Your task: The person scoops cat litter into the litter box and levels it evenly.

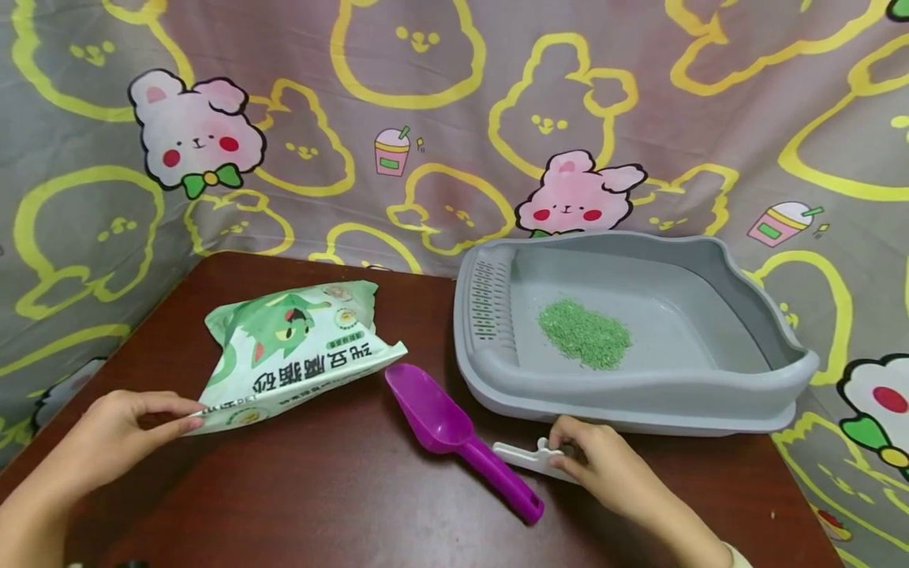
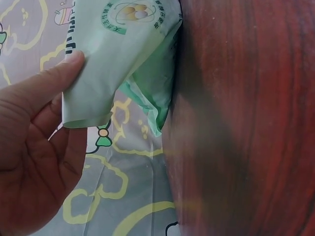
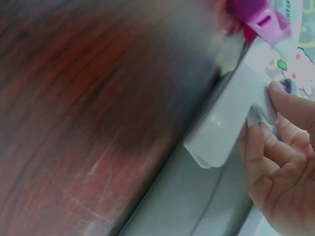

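My left hand [image 1: 124,434] pinches the near left corner of a pale green cat litter bag [image 1: 284,347] between thumb and fingers. In the left wrist view, the bag's folded edge [image 2: 91,101] stands between thumb and fingers, off the table. With thumb and fingertips, my right hand [image 1: 604,465] holds a long white bag clip [image 1: 525,456] by its small raised tab, just in front of the litter box. In the right wrist view the clip [image 3: 221,123] is seen close up. Beside it lies a purple scoop [image 1: 443,426], its blade toward the bag, its handle toward me.
A grey litter box [image 1: 639,386] stands at the right, with a small heap of green litter pellets [image 1: 585,333] on its floor. The brown wooden table [image 1: 341,489] carries everything. Behind hangs a patterned cloth [image 1: 440,71] with rabbit faces.
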Motion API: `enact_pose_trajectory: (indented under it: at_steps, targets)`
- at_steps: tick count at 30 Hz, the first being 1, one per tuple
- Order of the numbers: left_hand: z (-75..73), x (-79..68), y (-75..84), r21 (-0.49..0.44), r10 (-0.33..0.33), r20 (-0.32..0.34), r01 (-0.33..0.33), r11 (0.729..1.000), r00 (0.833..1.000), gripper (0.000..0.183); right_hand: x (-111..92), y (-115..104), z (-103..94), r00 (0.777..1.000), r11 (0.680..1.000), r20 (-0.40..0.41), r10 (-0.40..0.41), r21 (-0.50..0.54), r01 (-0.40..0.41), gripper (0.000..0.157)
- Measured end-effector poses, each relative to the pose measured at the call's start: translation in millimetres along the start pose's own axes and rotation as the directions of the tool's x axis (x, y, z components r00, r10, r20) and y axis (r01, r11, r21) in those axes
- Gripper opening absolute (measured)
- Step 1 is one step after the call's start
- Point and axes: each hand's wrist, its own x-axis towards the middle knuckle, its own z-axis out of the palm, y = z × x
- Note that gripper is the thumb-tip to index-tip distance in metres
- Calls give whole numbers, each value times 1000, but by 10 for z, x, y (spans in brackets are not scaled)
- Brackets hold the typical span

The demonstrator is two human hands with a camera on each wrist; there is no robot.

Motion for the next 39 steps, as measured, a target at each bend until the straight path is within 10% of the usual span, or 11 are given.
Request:
enact_pose_trajectory:
  at_steps: [12, 39]
  targets:
    - [10, 89, 32, 45, 155, -35, -154, 987, 987, 30, -251, -124, -3, 984, 996, -165, -64, 52, 73, 30]
    - [23, 7, 24, 75, 60, -59, -55, 996, 996, 22, 256, -666, -277, 936, 960, -288, -202, 132, 248, 39]
